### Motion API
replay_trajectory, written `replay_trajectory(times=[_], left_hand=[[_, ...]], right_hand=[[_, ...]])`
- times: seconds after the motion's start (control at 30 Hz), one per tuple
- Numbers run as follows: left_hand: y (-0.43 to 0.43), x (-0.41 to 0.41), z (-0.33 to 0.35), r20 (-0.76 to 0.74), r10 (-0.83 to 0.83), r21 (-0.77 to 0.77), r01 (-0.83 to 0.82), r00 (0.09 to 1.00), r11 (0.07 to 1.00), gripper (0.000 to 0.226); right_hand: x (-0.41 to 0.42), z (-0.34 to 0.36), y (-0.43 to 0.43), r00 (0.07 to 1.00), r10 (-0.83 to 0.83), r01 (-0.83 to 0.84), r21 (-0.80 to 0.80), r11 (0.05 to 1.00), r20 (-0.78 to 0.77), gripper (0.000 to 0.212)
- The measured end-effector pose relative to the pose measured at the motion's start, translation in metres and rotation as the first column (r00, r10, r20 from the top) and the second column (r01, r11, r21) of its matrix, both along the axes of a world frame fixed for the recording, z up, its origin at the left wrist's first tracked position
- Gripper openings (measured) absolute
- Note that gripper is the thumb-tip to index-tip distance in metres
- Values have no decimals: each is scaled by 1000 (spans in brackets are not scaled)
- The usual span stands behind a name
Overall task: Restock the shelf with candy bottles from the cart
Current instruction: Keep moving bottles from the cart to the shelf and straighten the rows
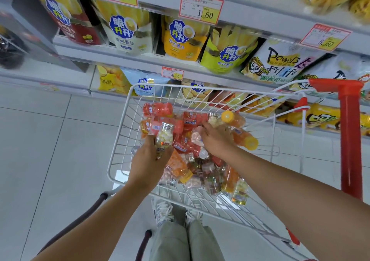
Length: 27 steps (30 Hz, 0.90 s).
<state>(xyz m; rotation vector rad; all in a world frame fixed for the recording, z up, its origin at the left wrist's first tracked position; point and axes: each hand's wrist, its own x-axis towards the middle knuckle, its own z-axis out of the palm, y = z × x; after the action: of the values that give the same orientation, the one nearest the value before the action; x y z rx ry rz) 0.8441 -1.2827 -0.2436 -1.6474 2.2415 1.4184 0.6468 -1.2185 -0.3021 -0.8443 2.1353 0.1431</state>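
**Two hands in the cart, one bottle up**

Three tiers of shelf [124, 59] run across the top of my view, packed with yellow, white and red snack bags [181, 38] and hung with red-framed price tags [201, 7]. Below them lies the pale tiled floor [44, 140].

My white wire cart [120, 140] stands just beside the shelf, its red handle post [351, 140] on my right. A heap of candy bottles [200, 160] fills the basket: red-labelled ones, orange ones with yellow caps, clear ones with silver lids, all lying on their sides and touching one another.

My left hand [148, 164] is closed around a clear bottle [164, 137] of white and yellow sweets, held upright with its silver lid on top, above the left side of the heap.

My right hand [216, 140] reaches down into the middle of the pile, palm down, fingers [206, 126] curled among the bottles near a red-labelled one [195, 118]; I cannot tell whether it grips anything.

My grey trousers [180, 238] and white shoes [164, 210] show beneath the basket.
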Motion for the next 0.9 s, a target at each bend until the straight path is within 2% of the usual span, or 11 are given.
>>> replay_trajectory(times=[0.13,0.23,0.37,0.47,0.57,0.63,0.73,0.8,0.9], left_hand=[[-1,4,-5,-29,12,16,-12,1000,1000,26],[0,7,-7,-32,26,31,-25,999,999,27],[2,9,-4,-28,26,34,-25,999,999,31],[3,8,-1,-34,18,26,-17,999,1000,30],[2,5,5,-48,24,25,-22,999,999,27],[1,3,11,-58,27,25,-25,998,999,26],[0,-2,18,-64,15,12,-15,998,1000,28],[-1,-5,20,-65,9,11,-9,998,1000,28],[-3,-6,24,-85,30,42,-26,996,999,28]], right_hand=[[4,4,-11,1000,13,-12,154,988,-8,67],[6,6,-5,997,68,-59,170,984,-46,70],[7,11,7,992,79,-74,54,996,-99,68],[5,20,18,979,66,-94,-140,986,-195,65],[-1,25,29,960,37,-141,-361,922,-279,35],[-2,26,32,957,65,-170,-367,914,-281,23],[3,28,30,967,83,-165,-345,924,-240,21],[8,32,27,983,-8,-73,-434,898,-183,20],[15,44,25,995,-93,59,-582,811,-28,25]])
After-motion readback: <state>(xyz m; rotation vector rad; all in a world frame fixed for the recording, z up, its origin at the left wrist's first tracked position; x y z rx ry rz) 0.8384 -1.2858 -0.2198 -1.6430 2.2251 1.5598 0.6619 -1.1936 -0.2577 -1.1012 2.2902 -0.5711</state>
